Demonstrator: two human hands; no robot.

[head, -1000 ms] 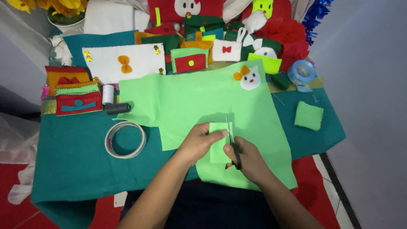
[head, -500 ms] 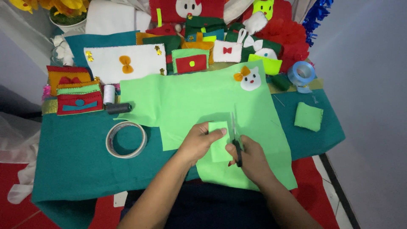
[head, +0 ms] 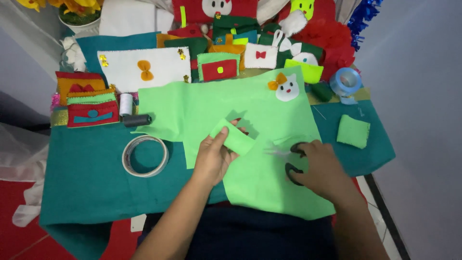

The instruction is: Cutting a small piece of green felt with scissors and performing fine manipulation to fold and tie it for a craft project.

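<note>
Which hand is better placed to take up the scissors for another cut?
Likely the right hand: it rests on the black-handled scissors lying on the light green felt sheet, while the left hand is busy holding the cut felt piece.

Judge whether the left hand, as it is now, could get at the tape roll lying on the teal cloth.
Probably yes. The left hand holds a small cut piece of light green felt, and the tape roll lies open on the teal cloth just to its left, with nothing between them. It would have to drop the felt first.
</note>
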